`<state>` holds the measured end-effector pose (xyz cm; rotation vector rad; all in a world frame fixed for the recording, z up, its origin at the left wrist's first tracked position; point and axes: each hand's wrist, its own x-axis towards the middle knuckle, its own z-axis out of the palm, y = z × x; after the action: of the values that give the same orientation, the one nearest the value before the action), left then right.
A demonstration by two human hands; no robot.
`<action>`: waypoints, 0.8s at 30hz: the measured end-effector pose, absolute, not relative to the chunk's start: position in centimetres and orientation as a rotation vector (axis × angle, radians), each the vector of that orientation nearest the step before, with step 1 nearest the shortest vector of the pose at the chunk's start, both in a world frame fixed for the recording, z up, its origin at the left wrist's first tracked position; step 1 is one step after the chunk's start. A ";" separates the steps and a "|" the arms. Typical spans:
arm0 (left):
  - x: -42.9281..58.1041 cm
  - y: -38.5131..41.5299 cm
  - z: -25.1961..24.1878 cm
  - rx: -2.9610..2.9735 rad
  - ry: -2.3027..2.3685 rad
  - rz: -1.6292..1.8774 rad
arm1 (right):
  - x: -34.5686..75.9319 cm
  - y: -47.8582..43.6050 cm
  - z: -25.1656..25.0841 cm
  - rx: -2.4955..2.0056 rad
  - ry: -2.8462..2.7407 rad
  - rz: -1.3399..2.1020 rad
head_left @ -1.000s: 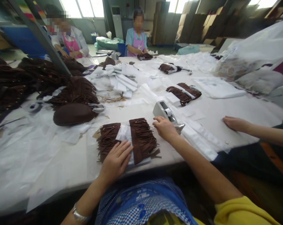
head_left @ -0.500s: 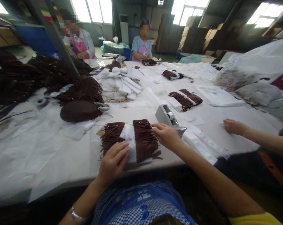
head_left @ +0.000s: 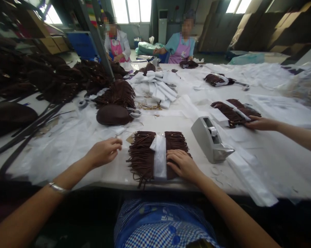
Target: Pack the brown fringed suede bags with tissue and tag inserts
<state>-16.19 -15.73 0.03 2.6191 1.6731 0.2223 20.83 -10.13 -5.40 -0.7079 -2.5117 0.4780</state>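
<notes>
A brown fringed piece (head_left: 142, 155) with a white band (head_left: 160, 156) round its middle lies at the near table edge. My right hand (head_left: 181, 165) rests flat on its right half, fingers stretched out. My left hand (head_left: 105, 151) is to the left of the piece, over white sheets (head_left: 67, 144), with fingers curled; whether it grips anything is hidden.
A grey tape dispenser (head_left: 211, 139) stands right of the piece. A co-worker's hand (head_left: 258, 123) touches another fringed piece (head_left: 233, 111). A brown pouch (head_left: 113, 114), dark fringe heaps (head_left: 57, 82) and folded white strips (head_left: 158, 86) lie further back. Two people work at the far end.
My left hand left the piece and moved out to the left. My right hand came from the tape dispenser onto the piece. The co-worker's hand reached to the far fringed piece.
</notes>
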 end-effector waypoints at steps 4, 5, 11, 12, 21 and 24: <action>-10.7 -12.7 -1.1 2.832 1.173 0.277 | 20.8 -10.1 -5.9 -0.693 -2.496 0.459; -10.4 -12.1 -1.7 2.869 1.110 0.210 | 20.9 -10.1 -6.1 -0.687 -2.498 0.460; -19.0 -12.3 -2.7 2.781 1.302 -0.079 | 21.3 -10.0 -6.8 -0.667 -2.478 0.476; -20.1 -12.5 -2.1 2.765 1.348 -0.081 | 21.3 -10.0 -6.9 -0.665 -2.474 0.476; -12.2 -7.2 -1.8 3.035 0.909 0.128 | 21.2 -9.9 -6.9 -0.680 -2.467 0.502; -16.6 -6.7 -3.0 2.935 1.105 -0.013 | 21.3 -9.9 -6.8 -0.673 -2.460 0.495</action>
<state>-16.64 -6.72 -2.98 2.9353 1.1049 -0.0133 21.29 -9.92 -6.81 -0.6729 -2.4598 0.4955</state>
